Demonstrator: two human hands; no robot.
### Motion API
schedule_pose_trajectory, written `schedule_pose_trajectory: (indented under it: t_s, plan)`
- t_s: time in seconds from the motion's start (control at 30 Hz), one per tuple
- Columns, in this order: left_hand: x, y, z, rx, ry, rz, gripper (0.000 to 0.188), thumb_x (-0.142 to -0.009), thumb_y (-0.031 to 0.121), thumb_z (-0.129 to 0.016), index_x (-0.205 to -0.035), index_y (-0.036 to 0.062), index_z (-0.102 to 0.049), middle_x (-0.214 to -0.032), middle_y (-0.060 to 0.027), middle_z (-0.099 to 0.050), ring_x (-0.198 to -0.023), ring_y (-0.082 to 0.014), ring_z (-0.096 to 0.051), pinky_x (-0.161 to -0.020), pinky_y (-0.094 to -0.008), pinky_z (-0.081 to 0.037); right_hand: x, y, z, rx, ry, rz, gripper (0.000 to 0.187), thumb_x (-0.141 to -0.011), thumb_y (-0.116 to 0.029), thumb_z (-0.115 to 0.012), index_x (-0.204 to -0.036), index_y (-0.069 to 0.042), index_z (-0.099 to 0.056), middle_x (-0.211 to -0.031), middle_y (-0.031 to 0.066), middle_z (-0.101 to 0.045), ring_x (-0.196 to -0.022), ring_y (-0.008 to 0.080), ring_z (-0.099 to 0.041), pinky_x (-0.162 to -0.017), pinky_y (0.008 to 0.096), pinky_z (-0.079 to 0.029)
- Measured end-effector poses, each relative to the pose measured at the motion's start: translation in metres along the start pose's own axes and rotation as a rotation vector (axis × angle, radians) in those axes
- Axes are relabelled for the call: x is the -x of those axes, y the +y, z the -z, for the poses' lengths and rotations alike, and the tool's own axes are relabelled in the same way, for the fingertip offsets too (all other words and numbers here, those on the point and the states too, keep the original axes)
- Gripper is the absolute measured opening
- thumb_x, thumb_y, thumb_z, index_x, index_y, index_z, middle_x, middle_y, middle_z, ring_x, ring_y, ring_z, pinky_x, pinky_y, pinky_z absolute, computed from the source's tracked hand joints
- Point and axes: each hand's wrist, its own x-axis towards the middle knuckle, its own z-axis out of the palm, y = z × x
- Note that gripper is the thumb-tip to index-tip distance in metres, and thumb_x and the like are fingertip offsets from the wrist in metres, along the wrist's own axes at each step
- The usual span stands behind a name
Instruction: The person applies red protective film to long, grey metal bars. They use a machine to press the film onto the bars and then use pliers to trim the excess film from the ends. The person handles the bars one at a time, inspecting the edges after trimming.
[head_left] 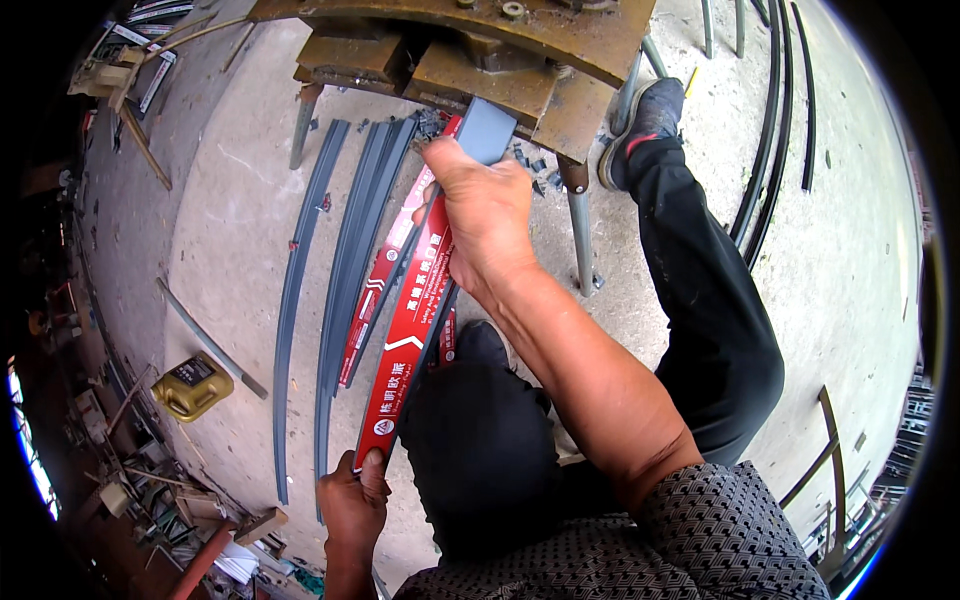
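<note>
A long grey metal profile [408,345] covered in red printed film slants from my lap up to a brown metal machine [560,105]. My right hand [490,205] wraps round it near its far end, where the bare grey face reaches the machine's lower edge. Low in the view, my left hand [355,500] grips the near end, its thumb on top. Just left of the held piece lies another red-filmed profile [372,300]. Bare grey profiles [345,270] rest on the floor further left.
The machine stands on metal legs [581,240], with small dark offcuts [538,168] beneath. A gold jug [192,387] and a curved strip [212,340] lie at left, near scattered scrap [215,530]. Long black strips [768,150] lie at right, beyond my outstretched leg [700,290].
</note>
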Motion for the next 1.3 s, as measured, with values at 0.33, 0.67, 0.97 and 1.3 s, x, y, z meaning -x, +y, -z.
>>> schedule_pose_trajectory:
  t_s: [0.33,0.67,0.97,1.3]
  plan:
    - [0.002,-0.003,0.0,0.1,-0.052,0.024,0.05,-0.11,0.044,-0.055,-0.098,-0.0038,-0.068,-0.059,-0.0081,-0.063,-0.05,-0.0161,-0.062,-0.048,-0.0336,-0.047,0.001,-0.002,0.0,-0.007,0.017,-0.003,0.017,-0.091,-0.008,-0.07,-0.08,0.003,-0.063,-0.065,0.0081,-0.061,-0.045,0.0163,-0.057,-0.043,0.0328,-0.051]
    - [-0.001,-0.006,0.008,0.03,-0.001,0.011,0.051,-0.108,0.045,-0.058,-0.087,-0.0004,-0.065,-0.054,-0.0095,-0.062,-0.049,-0.023,-0.067,-0.049,-0.0372,-0.049,0.003,-0.003,-0.005,-0.054,0.039,-0.01,0.017,-0.089,-0.007,-0.069,-0.076,0.002,-0.063,-0.063,0.0077,-0.059,-0.045,0.0164,-0.055,-0.043,0.0328,-0.05]
    - [0.005,-0.003,0.0,0.046,-0.013,-0.015,0.054,-0.11,0.046,-0.054,-0.096,-0.004,-0.068,-0.059,-0.0051,-0.06,-0.048,-0.0137,-0.059,-0.047,-0.0325,-0.045,-0.004,0.0,0.005,-0.003,-0.045,-0.045,0.015,-0.093,-0.008,-0.069,-0.086,0.004,-0.064,-0.068,0.0096,-0.065,-0.047,0.0179,-0.061,-0.044,0.0329,-0.054]
    - [-0.002,0.001,0.029,0.096,-0.061,0.074,0.053,-0.109,0.044,-0.057,-0.085,-0.0024,-0.066,-0.053,-0.0088,-0.06,-0.046,-0.0187,-0.063,-0.047,-0.0341,-0.046,0.001,-0.001,-0.005,-0.019,0.02,-0.026,0.016,-0.096,-0.01,-0.068,-0.09,0.005,-0.065,-0.072,0.0123,-0.069,-0.05,0.0198,-0.066,-0.046,0.0351,-0.057]
